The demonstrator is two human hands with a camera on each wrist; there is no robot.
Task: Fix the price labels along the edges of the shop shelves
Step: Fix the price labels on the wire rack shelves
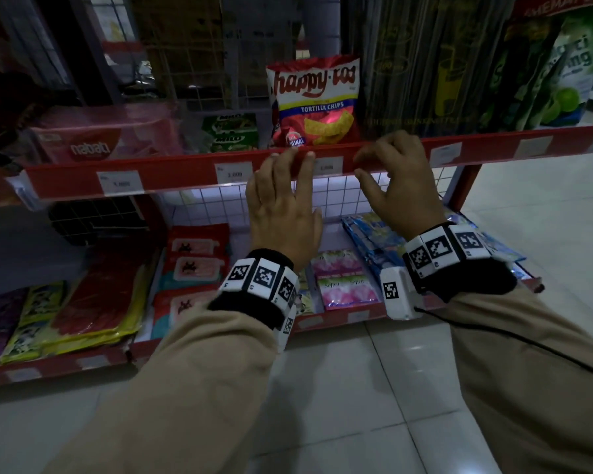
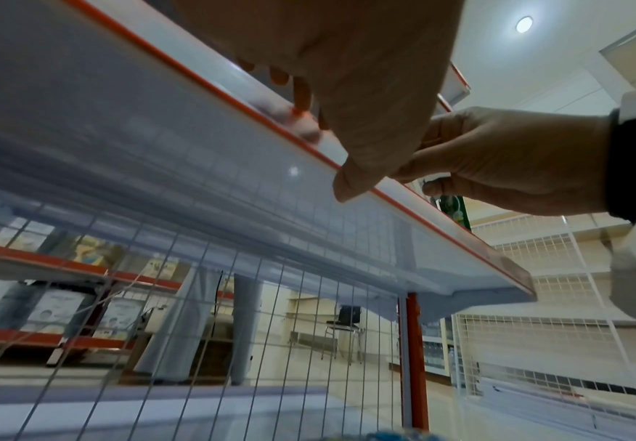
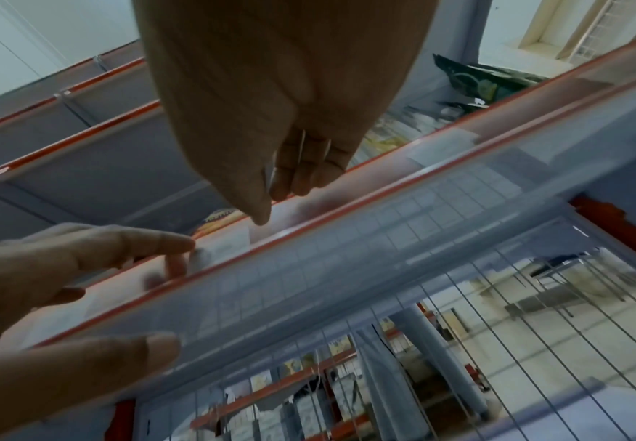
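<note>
Along the red front edge of the upper shelf [image 1: 185, 172], both hands were raised to the clear label strip. The left hand [image 1: 283, 203] lay with its fingers [image 1: 300, 159] straight and spread, the tips resting on the top of the strip just left of a white price label [image 1: 327, 166]; the left wrist view showed those fingertips pressing the strip from the front with the thumb reaching below its lower edge. The right hand [image 1: 396, 181] stood just right of the same label, its fingers [image 1: 367, 155] loosely curled, thumb and forefinger apart and nothing between them; whether the tips touched the strip could not be told. Further price labels sat in the strip to the left [image 1: 233, 173] and farther left [image 1: 120, 183], and others to the right [image 1: 445, 153]. A bag of tortilla chips [image 1: 317, 100] stood upright on the shelf directly behind the hands, with a pink wafer pack [image 1: 93, 140] well to its left. Flat sachets [image 1: 346, 282] lay on the lower shelf [image 1: 93, 362] beneath the wrists.
</note>
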